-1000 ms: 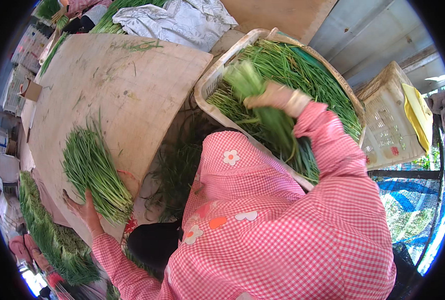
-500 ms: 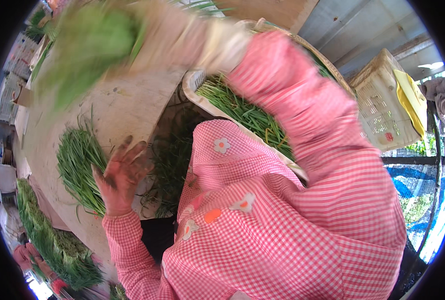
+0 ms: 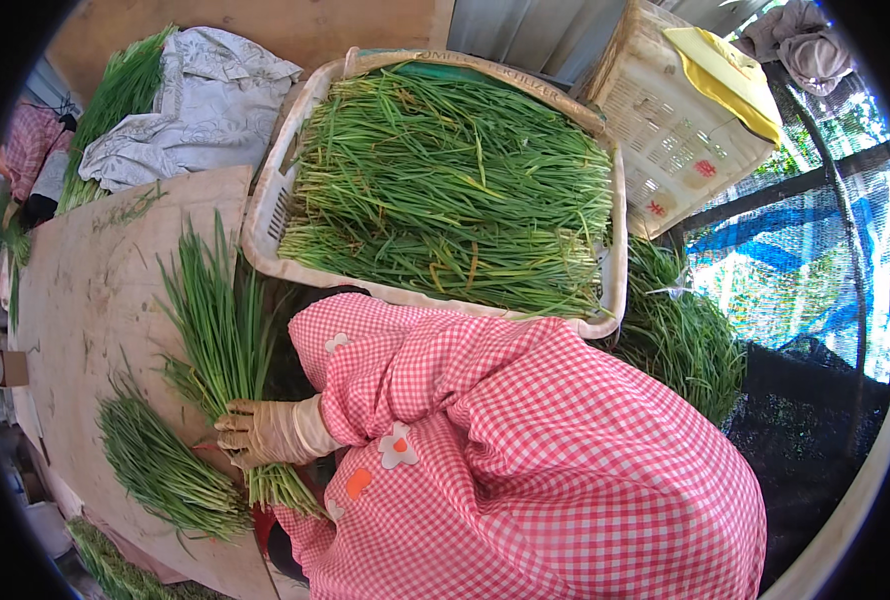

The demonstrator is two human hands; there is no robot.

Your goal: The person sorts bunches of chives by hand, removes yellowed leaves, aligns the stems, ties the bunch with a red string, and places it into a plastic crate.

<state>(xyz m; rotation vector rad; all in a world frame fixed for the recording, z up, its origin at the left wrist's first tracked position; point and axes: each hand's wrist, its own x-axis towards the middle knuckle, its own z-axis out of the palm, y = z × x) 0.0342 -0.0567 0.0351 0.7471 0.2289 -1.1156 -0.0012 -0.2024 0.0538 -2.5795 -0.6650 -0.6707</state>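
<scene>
My right hand (image 3: pixel 255 432), in a pale stained glove, is wrapped round a bunch of chives (image 3: pixel 220 320) near the cut stem ends. The leaves point away from me over the wooden table, and the stems come out on the near side of the glove. Just left of that bunch, a second bunch of chives (image 3: pixel 165 460) lies on the tabletop (image 3: pixel 95 290). I cannot see my left hand; my checked sleeve and body fill the area below the right hand.
Ahead stands a white plastic crate (image 3: pixel 615 270) full of chives. Grey patterned cloth (image 3: pixel 215 90) partly covers more greens at the far left, near another person (image 3: pixel 40 150). A pale crate with a yellow cover (image 3: pixel 655 130) leans at right. Loose greens (image 3: pixel 685 340) lie beside the full crate.
My right hand, blurred with greens at the upper left before, is now lower and nearer my body, holding the chives. My left hand, spread beside the table bunch earlier, has gone from sight. The view has shifted.
</scene>
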